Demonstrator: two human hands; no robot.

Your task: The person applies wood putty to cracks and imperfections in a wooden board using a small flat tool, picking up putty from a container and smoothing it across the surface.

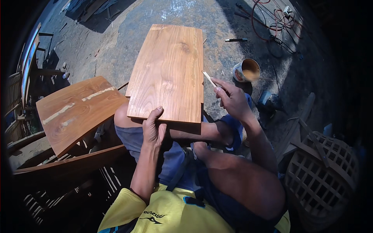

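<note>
A smooth brown wooden board (165, 72) lies tilted across my lap, with small notches cut near its lower corners. My left hand (153, 128) grips its near edge, the thumb on top and the other fingers hidden beneath. Off the board's right edge, my right hand (235, 99) pinches a thin pale stick (208, 78), whose tip is by that edge. To the right of the board stands an open tin can (238, 73), holding tan paste, with a thin stick lying out over its rim.
At the left lies a second wooden board (77, 110) with pale filler streaks. A power tool (270, 101) sits beyond my right forearm. Red and black cables (278, 25) coil at the upper right, near a dark pen-like rod (236, 40). A lattice wooden piece (322, 171) stands at the lower right.
</note>
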